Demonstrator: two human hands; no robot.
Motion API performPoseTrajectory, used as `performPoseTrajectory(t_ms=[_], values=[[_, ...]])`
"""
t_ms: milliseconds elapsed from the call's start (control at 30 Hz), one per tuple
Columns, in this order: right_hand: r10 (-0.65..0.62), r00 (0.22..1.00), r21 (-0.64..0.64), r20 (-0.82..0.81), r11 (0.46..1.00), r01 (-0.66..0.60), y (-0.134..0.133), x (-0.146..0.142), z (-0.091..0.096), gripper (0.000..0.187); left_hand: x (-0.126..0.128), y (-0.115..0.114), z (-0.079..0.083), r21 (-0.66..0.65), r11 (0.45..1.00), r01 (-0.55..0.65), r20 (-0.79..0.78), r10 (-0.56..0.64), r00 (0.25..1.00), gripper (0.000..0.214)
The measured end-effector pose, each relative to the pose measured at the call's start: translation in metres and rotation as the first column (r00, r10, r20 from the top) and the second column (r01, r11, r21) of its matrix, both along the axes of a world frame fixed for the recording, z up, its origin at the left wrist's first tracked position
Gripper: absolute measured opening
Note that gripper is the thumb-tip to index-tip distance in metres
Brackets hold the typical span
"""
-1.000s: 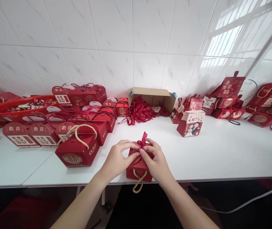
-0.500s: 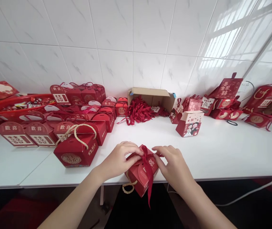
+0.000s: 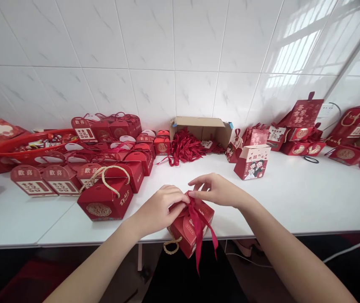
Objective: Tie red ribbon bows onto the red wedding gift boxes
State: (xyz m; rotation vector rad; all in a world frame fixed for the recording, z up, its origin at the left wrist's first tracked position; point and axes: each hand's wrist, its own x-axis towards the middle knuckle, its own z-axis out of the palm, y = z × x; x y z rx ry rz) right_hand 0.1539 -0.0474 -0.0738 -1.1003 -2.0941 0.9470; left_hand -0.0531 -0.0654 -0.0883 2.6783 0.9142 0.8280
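Note:
A red gift box (image 3: 184, 235) with a gold cord handle rests at the table's front edge, tilted toward me and partly over the edge. A dark red ribbon (image 3: 198, 240) is tied on its top, and two tails hang down the front. My left hand (image 3: 164, 206) pinches the ribbon near the knot, thumb against fingers. Just above the knot is my right hand (image 3: 214, 190), its thumb and fingers curved and apart; the thumb tip is close to or touching the ribbon.
Left stands a red box with rope handles (image 3: 105, 200), before rows of red boxes (image 3: 52, 181). A red basin (image 3: 1, 149) holds small wrapped items. Behind are a cardboard box (image 3: 198, 121) with loose ribbons (image 3: 186, 147) and a printed box (image 3: 254, 162). More boxes are at right.
My right hand has left the ribbon's right end and moved up and left over the knot. That ribbon tail now hangs down the box front. My left hand keeps its pinch.

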Motion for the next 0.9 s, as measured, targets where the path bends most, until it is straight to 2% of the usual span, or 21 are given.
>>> performPoseTrajectory(t_ms=[67,100,233,333,433,533,667,767,900], values=[[0.070,0.997,-0.025,-0.015,0.997,-0.071,0.002,-0.002,-0.002,0.020,-0.001,-0.001,0.002,0.036,0.999,-0.003,-0.028,0.004,1.000,0.022],[0.081,0.997,0.010,-0.016,0.997,-0.081,-0.001,-0.002,-0.003,0.021,-0.001,-0.001,0.002,0.050,0.999,-0.008,-0.038,0.009,0.999,0.022],[0.040,0.998,0.271,0.048,0.961,-0.052,-0.025,0.001,-0.007,0.029,-0.002,-0.001,0.002,0.066,0.997,-0.028,-0.063,0.032,0.997,0.022],[0.062,0.987,0.379,0.146,0.918,-0.114,-0.036,0.006,-0.015,0.043,-0.005,0.000,0.001,0.061,0.997,-0.044,-0.070,0.048,0.996,0.019],[0.050,0.971,0.433,0.233,0.889,-0.150,-0.036,0.012,-0.025,0.052,-0.009,0.001,0.000,0.067,0.995,-0.067,-0.079,0.072,0.994,0.017],[0.064,0.970,0.430,0.235,0.888,-0.162,-0.034,0.016,-0.031,0.055,-0.013,0.001,0.000,0.046,0.995,-0.091,-0.068,0.094,0.993,0.016],[0.100,0.984,0.426,0.145,0.892,-0.153,-0.033,0.015,-0.036,0.047,-0.012,0.000,0.001,-0.086,0.989,-0.119,-0.001,0.119,0.993,0.015],[0.094,0.992,0.437,0.088,0.891,-0.123,-0.032,0.013,-0.043,0.051,-0.007,0.000,0.002,-0.224,0.967,-0.121,0.057,0.137,0.989,0.014],[0.091,0.996,0.406,0.023,0.909,-0.092,-0.031,0.012,-0.053,0.057,-0.004,0.001,0.002,-0.404,0.914,-0.038,0.051,0.064,0.997,0.029]])
